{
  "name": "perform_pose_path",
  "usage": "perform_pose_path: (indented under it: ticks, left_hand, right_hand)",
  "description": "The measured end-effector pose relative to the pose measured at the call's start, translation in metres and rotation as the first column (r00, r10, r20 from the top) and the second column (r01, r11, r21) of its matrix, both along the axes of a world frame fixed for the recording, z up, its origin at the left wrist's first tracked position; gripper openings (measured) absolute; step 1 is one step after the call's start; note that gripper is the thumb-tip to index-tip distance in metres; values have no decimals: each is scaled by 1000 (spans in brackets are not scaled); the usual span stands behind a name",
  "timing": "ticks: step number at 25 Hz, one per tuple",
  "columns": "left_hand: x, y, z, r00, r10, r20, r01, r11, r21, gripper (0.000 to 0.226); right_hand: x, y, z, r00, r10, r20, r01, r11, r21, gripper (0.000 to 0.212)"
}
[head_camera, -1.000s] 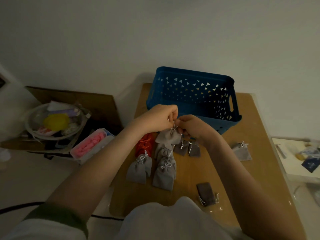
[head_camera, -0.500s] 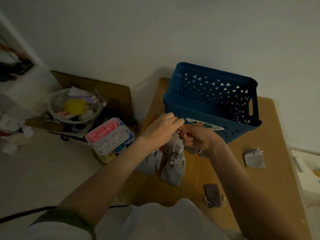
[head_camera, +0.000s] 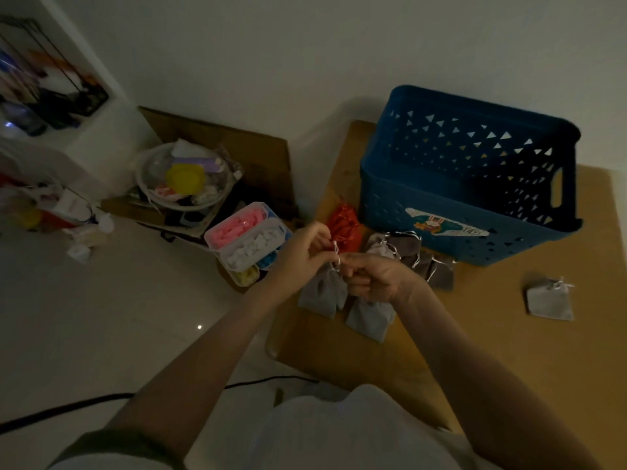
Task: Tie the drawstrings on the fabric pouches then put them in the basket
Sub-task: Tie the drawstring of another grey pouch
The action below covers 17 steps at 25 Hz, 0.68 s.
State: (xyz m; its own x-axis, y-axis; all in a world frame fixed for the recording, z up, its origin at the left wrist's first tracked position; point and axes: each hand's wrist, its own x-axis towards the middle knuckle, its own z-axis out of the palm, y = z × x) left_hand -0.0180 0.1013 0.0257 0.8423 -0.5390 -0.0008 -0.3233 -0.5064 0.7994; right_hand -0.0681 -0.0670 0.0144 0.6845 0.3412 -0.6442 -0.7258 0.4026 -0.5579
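Mid-frame: left hand (head_camera: 305, 254) & right hand (head_camera: 369, 278) both pinch white drawstring (head_camera: 335, 256) of grey pouch (head_camera: 322, 293), prob. mid-knot. Basket (head_camera: 424, 198) upper right.

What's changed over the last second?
The left grip and right grip carried the grey pouch left, toward the table edge, and the view swung left. Both still pinch its drawstring; the basket and loose pouches stayed put.

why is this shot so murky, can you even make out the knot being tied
Head view: dim and grainy all over; the drawstring pinched between the left hand and right hand is only a pale smear, so no knot detail; the blue basket is dark inside; the wide lens bows the table edges.
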Motion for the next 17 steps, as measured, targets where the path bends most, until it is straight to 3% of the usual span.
perform_pose_path:
  ticks: [2,5,8,11,14,17]
  left_hand:
    - [1,9,-15,995,37,89,-44,996,78,21]
    - [-3,16,-25,982,-87,169,40,964,262,12]
    - [-3,19,-31,953,-210,218,124,928,351,14]
    - [3,23,-44,927,-339,158,226,844,487,17]
    - [4,25,-52,870,-481,107,317,711,627,20]
    - [7,21,-53,869,-486,96,322,701,637,23]
  right_hand:
    - [-1,9,-8,999,15,-52,-15,1000,1,36]
    - [-5,19,-21,990,0,-141,-1,1000,-4,30]
    - [-8,27,-31,975,-45,-216,47,999,7,27]
    - [-6,34,-36,982,-19,-188,-11,988,-155,24]
    - [-5,44,-39,991,86,-102,-123,889,-441,24]
    - [-5,43,-51,995,29,-91,-70,875,-479,27]
